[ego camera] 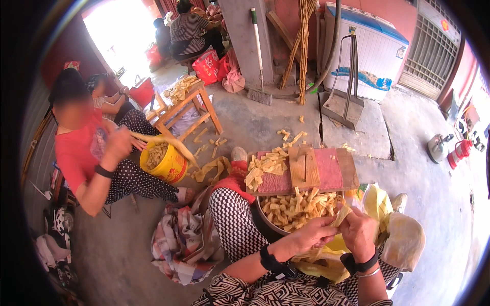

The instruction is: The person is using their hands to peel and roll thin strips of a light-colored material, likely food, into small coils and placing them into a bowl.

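Note:
My left hand (319,232) and my right hand (359,226) meet above my lap. Both grip a pale yellow strip (342,216), which looks like tofu skin, pinched between the fingers. Just beyond them is a round basin (263,216) filled with knotted strips (296,208). Across the basin's far side lies a board with pink cloth (330,168). It carries a loose pile of knotted strips (268,166) and a wooden block (304,162) with a thin dark upright piece. More yellow strips (325,267) rest on my lap, partly hidden by my forearms.
To the left, a person in a red shirt (82,153) handles a long strip over a yellow bucket (168,166). A plaid cloth bag (185,244) lies by my left leg. Farther off stand a wooden stool (208,107), a broom (260,95), a dustpan (342,109) and a kettle (438,148).

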`<action>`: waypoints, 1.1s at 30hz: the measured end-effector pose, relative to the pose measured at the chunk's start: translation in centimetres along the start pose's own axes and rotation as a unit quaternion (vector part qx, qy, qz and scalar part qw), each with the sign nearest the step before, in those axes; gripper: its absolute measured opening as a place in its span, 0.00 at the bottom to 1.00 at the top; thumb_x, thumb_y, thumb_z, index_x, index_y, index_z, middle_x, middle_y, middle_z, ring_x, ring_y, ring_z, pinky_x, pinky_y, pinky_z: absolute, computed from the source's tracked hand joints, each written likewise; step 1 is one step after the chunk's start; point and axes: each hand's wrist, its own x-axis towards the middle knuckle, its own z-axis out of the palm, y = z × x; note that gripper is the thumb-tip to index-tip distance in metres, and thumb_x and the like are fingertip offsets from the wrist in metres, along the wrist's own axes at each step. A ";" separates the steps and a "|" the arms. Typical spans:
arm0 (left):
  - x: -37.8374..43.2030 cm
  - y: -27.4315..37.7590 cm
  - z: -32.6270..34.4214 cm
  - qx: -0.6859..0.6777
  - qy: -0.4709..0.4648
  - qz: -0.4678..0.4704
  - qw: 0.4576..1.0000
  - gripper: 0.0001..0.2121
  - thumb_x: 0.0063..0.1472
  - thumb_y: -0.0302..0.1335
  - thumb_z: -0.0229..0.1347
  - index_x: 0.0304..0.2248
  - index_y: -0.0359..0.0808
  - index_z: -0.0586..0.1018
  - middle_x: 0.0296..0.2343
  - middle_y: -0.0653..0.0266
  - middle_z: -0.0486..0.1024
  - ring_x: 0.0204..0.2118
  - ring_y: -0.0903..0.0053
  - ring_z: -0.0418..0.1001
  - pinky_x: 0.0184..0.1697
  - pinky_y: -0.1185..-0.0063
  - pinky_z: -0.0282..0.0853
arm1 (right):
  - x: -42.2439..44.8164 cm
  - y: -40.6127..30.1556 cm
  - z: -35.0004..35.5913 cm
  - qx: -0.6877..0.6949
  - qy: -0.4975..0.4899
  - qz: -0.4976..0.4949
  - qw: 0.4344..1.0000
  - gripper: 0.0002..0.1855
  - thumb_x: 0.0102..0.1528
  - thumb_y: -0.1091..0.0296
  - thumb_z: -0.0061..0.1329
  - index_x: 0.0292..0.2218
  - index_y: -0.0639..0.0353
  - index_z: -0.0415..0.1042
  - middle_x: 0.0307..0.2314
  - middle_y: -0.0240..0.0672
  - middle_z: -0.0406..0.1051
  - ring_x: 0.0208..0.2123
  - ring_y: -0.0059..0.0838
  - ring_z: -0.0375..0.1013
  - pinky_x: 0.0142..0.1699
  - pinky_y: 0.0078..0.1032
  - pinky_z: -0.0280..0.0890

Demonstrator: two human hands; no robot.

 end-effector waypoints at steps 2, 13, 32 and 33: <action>-0.1 -0.6 -1.9 0.022 -0.007 -0.034 0.999 0.06 0.60 0.28 0.48 0.34 0.36 0.69 0.17 0.72 0.63 0.13 0.89 0.55 0.15 0.88 0.49 | -0.3 0.2 0.5 0.029 -0.004 -0.037 0.999 0.10 0.41 0.76 0.50 0.31 0.59 0.74 0.19 0.39 0.69 0.18 0.38 0.68 0.25 0.30 0.63; -1.0 0.7 0.9 0.688 0.151 0.375 0.603 0.11 0.50 0.20 0.50 0.36 0.33 0.73 0.27 0.63 0.68 0.25 0.67 0.71 0.26 0.76 0.67 | -4.0 4.2 2.5 0.504 -0.258 0.405 0.718 0.18 0.57 0.56 0.43 0.35 0.65 0.71 0.34 0.34 0.72 0.33 0.30 0.72 0.41 0.26 0.68; 0.4 -0.9 2.1 0.088 0.293 0.063 0.950 0.09 0.61 0.29 0.45 0.29 0.32 0.72 0.17 0.71 0.65 0.18 0.88 0.60 0.20 0.86 0.55 | -0.1 4.0 3.7 0.209 0.138 0.091 0.964 0.03 0.47 0.76 0.49 0.26 0.66 0.72 0.36 0.38 0.67 0.40 0.32 0.65 0.41 0.24 0.61; -0.7 -2.1 2.0 0.098 0.210 0.089 0.969 0.08 0.62 0.31 0.45 0.30 0.37 0.71 0.19 0.72 0.66 0.14 0.93 0.54 0.13 0.90 0.47 | -0.3 3.8 4.1 0.209 0.137 0.093 0.964 0.03 0.47 0.76 0.49 0.26 0.66 0.72 0.36 0.38 0.67 0.40 0.32 0.65 0.41 0.24 0.61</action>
